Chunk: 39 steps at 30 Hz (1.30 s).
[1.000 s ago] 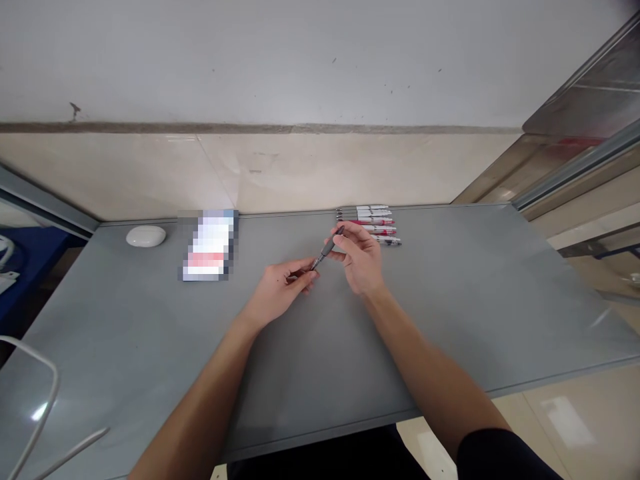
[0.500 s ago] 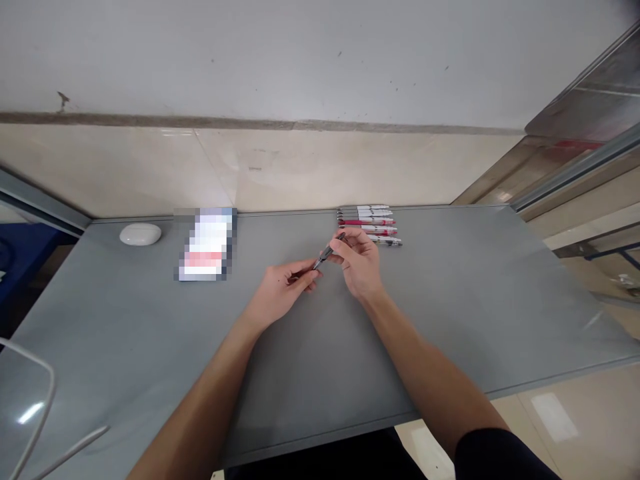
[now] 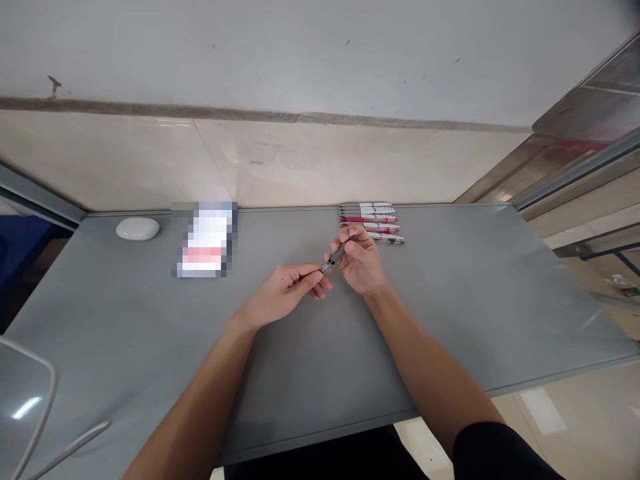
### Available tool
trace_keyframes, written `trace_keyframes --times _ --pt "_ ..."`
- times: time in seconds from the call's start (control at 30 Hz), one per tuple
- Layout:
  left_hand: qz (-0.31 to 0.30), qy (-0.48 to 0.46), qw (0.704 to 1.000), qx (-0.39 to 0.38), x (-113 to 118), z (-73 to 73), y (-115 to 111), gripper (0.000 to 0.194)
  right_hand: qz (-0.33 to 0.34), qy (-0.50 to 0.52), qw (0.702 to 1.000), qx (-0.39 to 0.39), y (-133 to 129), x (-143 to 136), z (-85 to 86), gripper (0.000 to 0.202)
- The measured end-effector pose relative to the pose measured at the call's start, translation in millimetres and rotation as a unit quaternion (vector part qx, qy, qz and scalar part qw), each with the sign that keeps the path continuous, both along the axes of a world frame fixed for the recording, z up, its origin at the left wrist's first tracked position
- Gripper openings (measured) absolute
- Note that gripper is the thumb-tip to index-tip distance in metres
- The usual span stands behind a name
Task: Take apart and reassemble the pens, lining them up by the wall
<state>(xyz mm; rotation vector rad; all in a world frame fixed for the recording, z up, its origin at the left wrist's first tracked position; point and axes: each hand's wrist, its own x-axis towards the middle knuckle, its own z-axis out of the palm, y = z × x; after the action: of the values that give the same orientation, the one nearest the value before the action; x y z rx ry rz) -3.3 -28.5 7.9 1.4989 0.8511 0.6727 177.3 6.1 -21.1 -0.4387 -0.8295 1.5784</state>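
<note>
Between my two hands, above the grey table (image 3: 320, 380), a dark grey pen (image 3: 339, 253) is held at a slant. My left hand (image 3: 293, 290) pinches its lower, silvery end between thumb and fingers. Around the upper dark part, the fingers of my right hand (image 3: 365, 263) are closed. Just beyond the right hand lies a row of several pens (image 3: 375, 219), white, grey and red, side by side near the wall. The right fingers cover part of the nearest pens in that row.
A white oval case (image 3: 138, 229) sits at the far left of the table. Beside it lies a phone (image 3: 205, 243), its screen blurred out. A white cable (image 3: 50, 387) curls over the left front. A tiled wall (image 3: 300, 167) borders the back edge.
Both hands have shifted slightly to the right with the pen. More of the pen's dark barrel shows between them now. The view has tilted a little.
</note>
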Motion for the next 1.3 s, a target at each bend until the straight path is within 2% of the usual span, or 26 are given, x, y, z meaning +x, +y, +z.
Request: trace_keyframes --times 0.23,0.4,0.5,0.63,0.83,0.97,1.07,1.23,1.3 --pt "0.064 0.016 0.998 0.014 5 -1.9 -1 0.029 -0.025 -0.004 1.000 -0.018 2 -1 1.7 0.022" --pt "0.142 0.071 0.985 0.062 9 -6.2 -1 0.025 -0.071 -0.030 0.995 -0.056 1 -5 5.9 0.024" --pt "0.159 0.081 0.981 0.074 10 -9.0 0 0.028 -0.084 -0.026 0.994 -0.062 0 -6 7.0 0.021" --pt "0.136 0.056 0.988 0.054 8 -8.7 2 0.030 -0.064 -0.026 0.997 -0.041 1 -4 6.0 0.017" --pt "0.027 0.010 0.999 -0.015 2 -1.4 3 0.032 -0.033 -0.042 0.998 -0.028 0 1 2.6 0.019" --pt "0.012 -0.006 1.000 -0.026 3 1.3 2 0.032 -0.022 -0.039 0.999 -0.030 0 1 3.1 0.021" --pt "0.042 0.008 0.999 -0.001 5 -0.9 2 0.030 -0.032 -0.039 0.998 -0.029 1 0 5.0 0.021" --pt "0.147 0.076 0.984 0.067 9 -8.4 3 0.028 -0.087 -0.058 0.993 -0.050 2 -3 7.3 0.022" --pt "0.159 0.089 0.980 0.075 10 -9.8 3 0.029 -0.094 -0.053 0.993 -0.054 1 -5 7.4 0.022"
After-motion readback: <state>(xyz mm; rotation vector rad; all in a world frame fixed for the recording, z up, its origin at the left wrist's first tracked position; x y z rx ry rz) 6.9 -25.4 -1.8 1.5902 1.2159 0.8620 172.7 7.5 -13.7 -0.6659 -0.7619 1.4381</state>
